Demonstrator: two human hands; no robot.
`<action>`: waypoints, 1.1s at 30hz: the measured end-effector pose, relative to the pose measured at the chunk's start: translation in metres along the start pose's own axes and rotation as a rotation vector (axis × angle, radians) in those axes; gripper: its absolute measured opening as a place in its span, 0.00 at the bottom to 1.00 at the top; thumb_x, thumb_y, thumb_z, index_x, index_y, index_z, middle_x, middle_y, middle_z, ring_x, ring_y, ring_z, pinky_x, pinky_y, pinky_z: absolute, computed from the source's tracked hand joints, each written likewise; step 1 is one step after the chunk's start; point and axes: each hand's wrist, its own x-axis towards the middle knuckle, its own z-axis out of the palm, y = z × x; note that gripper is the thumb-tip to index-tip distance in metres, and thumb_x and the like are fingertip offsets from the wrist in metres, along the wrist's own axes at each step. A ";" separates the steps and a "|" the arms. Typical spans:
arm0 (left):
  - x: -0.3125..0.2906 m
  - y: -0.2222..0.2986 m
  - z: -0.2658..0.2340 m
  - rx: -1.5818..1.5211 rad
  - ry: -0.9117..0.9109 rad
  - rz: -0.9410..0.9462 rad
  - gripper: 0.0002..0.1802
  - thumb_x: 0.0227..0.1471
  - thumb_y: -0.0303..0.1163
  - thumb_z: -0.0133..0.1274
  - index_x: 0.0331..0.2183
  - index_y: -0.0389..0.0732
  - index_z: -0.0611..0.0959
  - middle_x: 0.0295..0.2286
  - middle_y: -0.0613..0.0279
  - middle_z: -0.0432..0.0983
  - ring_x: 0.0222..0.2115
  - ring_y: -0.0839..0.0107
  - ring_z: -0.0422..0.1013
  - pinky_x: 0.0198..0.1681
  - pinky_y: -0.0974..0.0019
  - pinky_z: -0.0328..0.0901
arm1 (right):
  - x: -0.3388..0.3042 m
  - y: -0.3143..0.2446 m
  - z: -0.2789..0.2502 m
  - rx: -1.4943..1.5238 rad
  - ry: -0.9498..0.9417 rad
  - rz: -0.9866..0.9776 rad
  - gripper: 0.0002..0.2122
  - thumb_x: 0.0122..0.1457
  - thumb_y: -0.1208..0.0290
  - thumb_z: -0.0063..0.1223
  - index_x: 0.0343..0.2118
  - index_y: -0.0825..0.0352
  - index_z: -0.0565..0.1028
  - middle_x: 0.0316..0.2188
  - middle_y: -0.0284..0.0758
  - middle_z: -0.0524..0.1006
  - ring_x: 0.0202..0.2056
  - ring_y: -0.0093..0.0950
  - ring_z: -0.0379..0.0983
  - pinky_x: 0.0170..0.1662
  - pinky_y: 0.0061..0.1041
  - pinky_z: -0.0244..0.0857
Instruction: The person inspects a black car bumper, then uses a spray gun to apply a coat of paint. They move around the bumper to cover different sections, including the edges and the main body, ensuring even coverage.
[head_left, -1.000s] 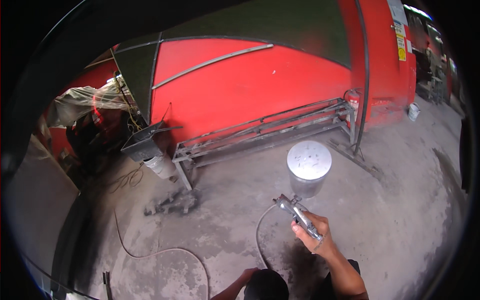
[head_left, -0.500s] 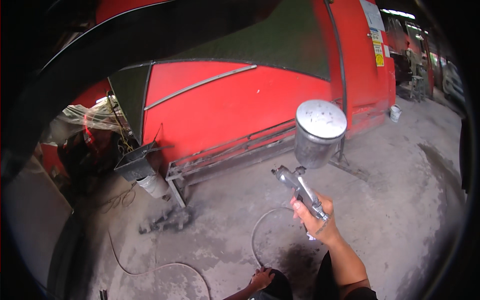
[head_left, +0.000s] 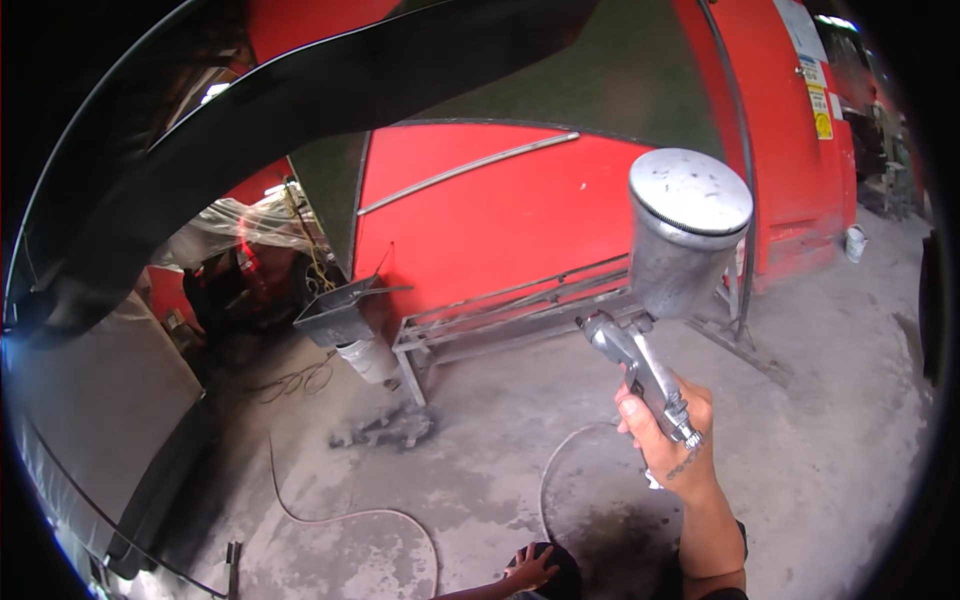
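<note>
My right hand [head_left: 665,435] is wrapped round the grip of a metal spray gun [head_left: 640,365]. On top of the gun sits a large silver paint cup [head_left: 680,270] with a round, speckled lid, slightly tilted. The gun's nozzle points to the left, towards the far side of the floor. A thin air hose [head_left: 545,485] curves over the floor close to that hand; where it joins the gun is hidden. At the lower edge, my left hand [head_left: 532,570] lies with fingers spread on my dark-clothed knee, holding nothing.
Ahead stands a red panelled wall [head_left: 480,210] with a low metal rack [head_left: 510,310] in front. Left of it are a dark tray-like bin [head_left: 345,312] and a white bucket [head_left: 368,360]. Another hose [head_left: 350,516] snakes across the stained concrete. A small white pail [head_left: 856,244] stands right.
The view has swung left, so the surroundings shift right. The spray gun's cup appears larger and a little higher. My left hand's fingers are more spread on the knee.
</note>
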 end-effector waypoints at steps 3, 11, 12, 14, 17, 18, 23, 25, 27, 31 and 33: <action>-0.005 0.012 -0.019 0.034 0.006 -0.045 0.43 0.61 0.69 0.47 0.72 0.71 0.56 0.74 0.52 0.42 0.71 0.28 0.42 0.57 0.09 0.51 | -0.001 0.006 -0.005 0.006 -0.017 0.006 0.17 0.63 0.70 0.63 0.49 0.78 0.79 0.26 0.38 0.79 0.25 0.28 0.76 0.30 0.28 0.70; -0.008 0.033 -0.029 0.136 -0.025 -0.154 0.41 0.63 0.67 0.46 0.71 0.67 0.60 0.73 0.48 0.44 0.70 0.28 0.46 0.59 0.12 0.54 | -0.003 0.007 -0.008 0.014 0.028 -0.054 0.10 0.62 0.72 0.61 0.39 0.77 0.79 0.23 0.38 0.78 0.23 0.29 0.75 0.29 0.29 0.68; -0.007 0.033 -0.029 0.134 -0.022 -0.157 0.41 0.63 0.67 0.46 0.71 0.67 0.60 0.73 0.48 0.44 0.70 0.27 0.46 0.59 0.12 0.54 | -0.001 0.006 -0.006 0.020 0.050 -0.076 0.10 0.62 0.72 0.61 0.38 0.76 0.78 0.23 0.38 0.78 0.22 0.29 0.75 0.28 0.29 0.68; -0.004 0.033 -0.031 0.135 -0.009 -0.157 0.41 0.63 0.67 0.46 0.71 0.67 0.60 0.72 0.48 0.45 0.69 0.27 0.46 0.59 0.12 0.53 | 0.002 0.004 0.001 0.032 0.096 -0.121 0.09 0.62 0.72 0.61 0.35 0.75 0.78 0.23 0.38 0.77 0.22 0.28 0.75 0.28 0.28 0.67; -0.008 0.033 -0.032 0.142 0.009 -0.156 0.40 0.62 0.66 0.47 0.71 0.67 0.61 0.72 0.47 0.46 0.69 0.26 0.47 0.58 0.12 0.54 | 0.007 0.004 0.004 0.048 0.023 -0.108 0.15 0.66 0.70 0.55 0.47 0.79 0.77 0.31 0.37 0.80 0.23 0.21 0.76 0.24 0.21 0.67; -0.008 0.034 -0.032 0.149 0.017 -0.152 0.40 0.62 0.65 0.47 0.70 0.67 0.62 0.72 0.47 0.47 0.68 0.26 0.48 0.58 0.12 0.54 | 0.009 -0.001 0.010 0.082 0.068 -0.094 0.13 0.65 0.71 0.56 0.44 0.78 0.78 0.28 0.36 0.80 0.22 0.22 0.75 0.24 0.22 0.67; -0.015 0.042 -0.039 0.131 0.073 -0.126 0.38 0.62 0.62 0.50 0.69 0.65 0.66 0.70 0.46 0.52 0.67 0.27 0.51 0.57 0.14 0.57 | 0.013 -0.027 0.034 0.174 0.107 -0.014 0.14 0.66 0.72 0.54 0.50 0.77 0.76 0.32 0.37 0.80 0.24 0.22 0.75 0.25 0.21 0.67; -0.015 0.057 -0.037 0.132 0.060 -0.102 0.38 0.62 0.62 0.50 0.69 0.64 0.66 0.70 0.45 0.52 0.67 0.27 0.51 0.57 0.15 0.57 | 0.007 -0.027 0.037 0.131 0.103 0.001 0.18 0.68 0.71 0.51 0.56 0.78 0.74 0.36 0.38 0.79 0.25 0.21 0.74 0.24 0.19 0.65; -0.014 0.056 -0.039 0.126 0.065 -0.121 0.38 0.62 0.62 0.49 0.69 0.63 0.67 0.70 0.46 0.52 0.67 0.28 0.51 0.57 0.15 0.56 | 0.006 -0.029 0.044 0.116 0.114 -0.004 0.19 0.68 0.69 0.51 0.57 0.77 0.73 0.36 0.38 0.79 0.24 0.21 0.73 0.24 0.19 0.64; -0.018 0.058 -0.043 0.109 0.057 -0.152 0.37 0.64 0.61 0.48 0.69 0.62 0.67 0.71 0.48 0.51 0.68 0.28 0.50 0.57 0.16 0.55 | 0.014 -0.025 0.052 0.116 0.087 -0.027 0.21 0.69 0.66 0.52 0.56 0.78 0.73 0.35 0.39 0.79 0.23 0.22 0.73 0.22 0.19 0.63; -0.019 0.053 -0.045 0.108 0.058 -0.158 0.36 0.64 0.60 0.48 0.69 0.62 0.67 0.71 0.48 0.51 0.68 0.29 0.50 0.57 0.16 0.55 | 0.016 -0.023 0.059 0.136 0.082 -0.052 0.21 0.69 0.65 0.53 0.56 0.79 0.73 0.35 0.39 0.78 0.21 0.23 0.72 0.20 0.20 0.62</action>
